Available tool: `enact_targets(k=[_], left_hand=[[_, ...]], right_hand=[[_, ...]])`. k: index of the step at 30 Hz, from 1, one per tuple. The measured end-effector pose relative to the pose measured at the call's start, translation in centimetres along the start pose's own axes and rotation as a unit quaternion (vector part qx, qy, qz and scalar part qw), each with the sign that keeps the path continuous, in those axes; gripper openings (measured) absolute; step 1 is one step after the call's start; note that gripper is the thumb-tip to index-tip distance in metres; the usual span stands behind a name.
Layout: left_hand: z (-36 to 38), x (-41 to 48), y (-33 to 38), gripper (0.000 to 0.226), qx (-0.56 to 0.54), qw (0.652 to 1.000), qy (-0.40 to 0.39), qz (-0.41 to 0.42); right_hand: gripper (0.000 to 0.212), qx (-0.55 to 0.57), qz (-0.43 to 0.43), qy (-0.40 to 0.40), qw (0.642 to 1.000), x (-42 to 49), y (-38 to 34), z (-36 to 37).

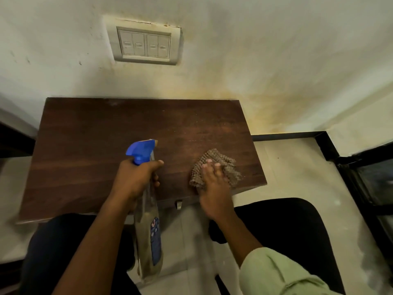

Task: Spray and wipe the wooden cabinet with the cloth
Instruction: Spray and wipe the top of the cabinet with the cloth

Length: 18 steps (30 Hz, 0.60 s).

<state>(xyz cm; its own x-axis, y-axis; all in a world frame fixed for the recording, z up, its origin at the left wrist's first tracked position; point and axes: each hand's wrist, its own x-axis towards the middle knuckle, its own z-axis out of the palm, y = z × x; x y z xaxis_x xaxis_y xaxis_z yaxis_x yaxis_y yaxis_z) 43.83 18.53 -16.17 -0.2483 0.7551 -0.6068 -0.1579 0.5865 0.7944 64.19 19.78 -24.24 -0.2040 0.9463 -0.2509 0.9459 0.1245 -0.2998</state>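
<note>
— Where did we have the cloth [215, 155] on the wooden cabinet [95, 133]?

— Near the front right corner of its top. It lay close to the front edge and a little apart from the right edge. Our right hand [212, 184] pressed flat on it, with the fingers straight and close together.

— And our left hand [136, 177]?

— Its fingers were curled around the neck of the spray bottle [148, 237]. The blue trigger head [139, 150] stood over the top, about the middle of the front edge, and the clear body hung down before that edge, between our knees.

— How much room did we see for moving?

— Bare dark wood ran from the cloth to the back edge, which met the wall [276, 60], and also from the bottle to the left edge. Past the right edge we saw pale floor [297, 177]. A small metal handle [179, 204] showed under the front edge.
</note>
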Motion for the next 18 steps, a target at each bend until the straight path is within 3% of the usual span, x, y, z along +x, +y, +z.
enact_targets(k=[3, 5, 10, 14, 16, 18], left_hand=[[0.0, -0.2, -0.2, 0.018, 0.006, 1.0, 0.008, 0.006], [-0.4, -0.4, -0.4, 0.017, 0.011, 1.0, 0.005, 0.004], [-1.7, -1.1, -0.5, 0.016, 0.009, 1.0, 0.015, 0.0], [-3.7, -2.0, -0.4, 0.022, 0.022, 0.999, 0.027, 0.0], [-5.1, -2.7, -0.5, 0.026, 0.022, 0.999, 0.046, -0.002], [-6.4, -3.6, -0.9, 0.028, 0.021, 0.997, 0.069, -0.008]], right_hand=[[0.07, -0.042, -0.119, -0.04, 0.991, -0.9, -1.1, 0.7], [0.072, -0.049, -0.148, -0.053, 0.986, -0.7, 0.7, -0.2], [0.062, 0.002, 0.033, 0.006, 0.999, 0.3, 7.2, -3.1], [0.06, 0.007, 0.156, 0.032, 0.987, 1.0, 6.6, -3.2], [0.062, -0.006, 0.159, 0.046, 0.986, 0.7, 3.7, -2.1], [0.065, -0.019, 0.108, 0.05, 0.993, -0.1, 0.1, -0.2]])
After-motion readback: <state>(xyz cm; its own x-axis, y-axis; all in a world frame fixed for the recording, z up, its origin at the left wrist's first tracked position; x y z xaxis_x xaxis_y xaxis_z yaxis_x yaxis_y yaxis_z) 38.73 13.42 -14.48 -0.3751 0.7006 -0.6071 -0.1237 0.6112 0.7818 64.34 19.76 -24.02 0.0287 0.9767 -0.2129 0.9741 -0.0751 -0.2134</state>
